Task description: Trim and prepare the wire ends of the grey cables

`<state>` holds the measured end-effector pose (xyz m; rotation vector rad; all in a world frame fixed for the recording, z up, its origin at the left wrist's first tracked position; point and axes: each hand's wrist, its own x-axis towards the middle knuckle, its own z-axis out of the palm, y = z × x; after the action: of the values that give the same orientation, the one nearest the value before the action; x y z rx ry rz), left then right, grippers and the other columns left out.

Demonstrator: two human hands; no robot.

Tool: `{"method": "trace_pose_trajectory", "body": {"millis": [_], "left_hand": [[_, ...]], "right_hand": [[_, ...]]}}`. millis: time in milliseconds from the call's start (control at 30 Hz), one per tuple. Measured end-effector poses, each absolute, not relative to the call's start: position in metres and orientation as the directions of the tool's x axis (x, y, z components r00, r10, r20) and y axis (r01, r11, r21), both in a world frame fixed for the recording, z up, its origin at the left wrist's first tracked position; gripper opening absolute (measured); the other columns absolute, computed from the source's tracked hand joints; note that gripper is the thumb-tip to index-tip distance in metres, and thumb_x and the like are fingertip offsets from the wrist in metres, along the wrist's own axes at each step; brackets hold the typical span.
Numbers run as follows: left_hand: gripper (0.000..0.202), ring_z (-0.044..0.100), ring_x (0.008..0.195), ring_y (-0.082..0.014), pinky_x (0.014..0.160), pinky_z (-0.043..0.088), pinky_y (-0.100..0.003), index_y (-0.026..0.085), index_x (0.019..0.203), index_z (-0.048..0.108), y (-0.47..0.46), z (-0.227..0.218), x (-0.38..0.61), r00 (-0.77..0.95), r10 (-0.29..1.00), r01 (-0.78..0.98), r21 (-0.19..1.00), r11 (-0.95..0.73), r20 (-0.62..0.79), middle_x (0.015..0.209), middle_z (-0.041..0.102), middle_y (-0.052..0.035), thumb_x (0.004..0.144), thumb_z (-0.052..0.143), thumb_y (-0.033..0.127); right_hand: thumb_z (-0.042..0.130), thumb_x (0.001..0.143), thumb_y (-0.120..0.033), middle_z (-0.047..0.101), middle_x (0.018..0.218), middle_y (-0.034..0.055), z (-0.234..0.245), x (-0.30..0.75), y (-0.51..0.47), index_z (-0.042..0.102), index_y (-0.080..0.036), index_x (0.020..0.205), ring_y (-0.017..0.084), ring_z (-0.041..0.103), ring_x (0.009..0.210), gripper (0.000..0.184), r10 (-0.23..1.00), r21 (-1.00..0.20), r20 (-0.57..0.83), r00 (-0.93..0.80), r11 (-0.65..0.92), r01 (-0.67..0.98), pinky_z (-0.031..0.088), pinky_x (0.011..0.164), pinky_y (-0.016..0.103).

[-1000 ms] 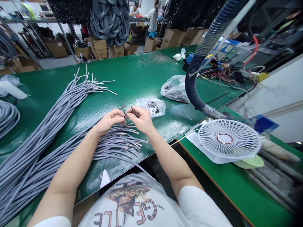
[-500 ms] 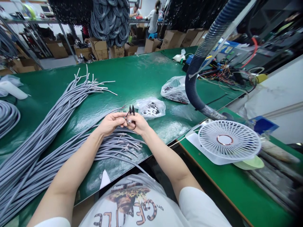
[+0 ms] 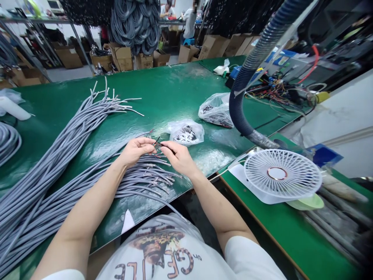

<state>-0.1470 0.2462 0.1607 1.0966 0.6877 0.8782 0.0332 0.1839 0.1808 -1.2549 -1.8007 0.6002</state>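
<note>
One coil of grey cable [image 3: 8, 144] sits at the left edge of the green worktable [image 3: 169, 93], with a white roll [image 3: 14, 108] lying just beyond it. Next comes a long bundle of grey cables [image 3: 65, 142], running from near left to far right, its tips splayed away from the worker. To its right and nearer the worker, a second bundle with stripped ends [image 3: 136, 177] slants the same way but flatter, those ends pointing right.

Over this bundle, the left hand [image 3: 136, 151] reaches in palm down, fingers curled, thumb and forefinger pinched on a few thin wires [image 3: 157, 144]. The wires sit between the two hands, jutting rightward from the left fingertips; a dark one tilts up and away to the right. I can't make out which cable they belong to.

Opposite, the right hand [image 3: 178, 157] angles in from the right, its fingers bent and nearly closed at the wire tips; whether it grips one, I can't tell. Just beyond lies a clear bag of small parts [image 3: 188, 133], then a second plastic bag [image 3: 216, 111], a ribbed hose [image 3: 240, 107], and a white fan [image 3: 282, 173].
</note>
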Motion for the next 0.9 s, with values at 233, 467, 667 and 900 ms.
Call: {"method": "trace_pose_trajectory", "body": {"millis": [233, 467, 667, 900], "left_hand": [[0.037, 0.066, 0.062, -0.0145, 0.061, 0.051, -0.024, 0.012, 0.088, 0.072, 0.247, 0.159, -0.148, 0.534, 0.844, -0.200, 0.963, 0.179, -0.046, 0.068, 0.072, -0.0058, 0.059, 0.085, 0.032], [0.036, 0.066, 0.064, -0.0159, 0.065, 0.051, -0.027, 0.013, 0.090, 0.072, 0.245, 0.159, -0.149, 0.565, 0.824, -0.174, 0.972, 0.161, -0.035, 0.069, 0.072, -0.0059, 0.062, 0.083, 0.032], [0.027, 0.061, 0.080, -0.0146, 0.073, 0.048, -0.025, 0.019, 0.090, 0.076, 0.248, 0.173, -0.157, 0.498, 0.851, -0.070, 0.985, -0.155, 0.169, 0.091, 0.066, -0.0055, 0.068, 0.077, 0.034], [0.020, 0.054, 0.064, -0.0114, 0.061, 0.043, -0.024, 0.017, 0.074, 0.077, 0.250, 0.168, -0.156, 0.527, 0.821, -0.109, 0.975, -0.194, 0.222, 0.077, 0.064, -0.0056, 0.073, 0.073, 0.037]], "right_hand": [[0.050, 0.091, -0.031, 0.071, 0.091, 0.0073, 0.179, 0.035, 0.186, 0.070, -0.018, 0.101, 0.017, 0.063, 0.081, 0.026, 0.895, -0.695, 0.399, -0.201, 0.438, 0.569, 0.047, 0.077, 0.028], [0.051, 0.091, -0.031, 0.071, 0.087, 0.0060, 0.176, 0.041, 0.189, 0.072, -0.018, 0.097, 0.015, 0.063, 0.076, 0.025, 0.881, -0.680, 0.393, -0.262, 0.470, 0.563, 0.045, 0.071, 0.026], [0.053, 0.090, -0.037, 0.069, 0.077, 0.0057, 0.165, 0.030, 0.188, 0.073, -0.018, 0.093, 0.015, 0.060, 0.068, 0.028, 0.866, -0.576, 0.444, -0.230, 0.472, 0.667, 0.041, 0.065, 0.025], [0.051, 0.090, -0.036, 0.068, 0.073, 0.0043, 0.173, 0.024, 0.189, 0.074, -0.019, 0.090, 0.013, 0.056, 0.064, 0.028, 0.866, -0.549, 0.411, -0.283, 0.484, 0.682, 0.038, 0.062, 0.024]]}}
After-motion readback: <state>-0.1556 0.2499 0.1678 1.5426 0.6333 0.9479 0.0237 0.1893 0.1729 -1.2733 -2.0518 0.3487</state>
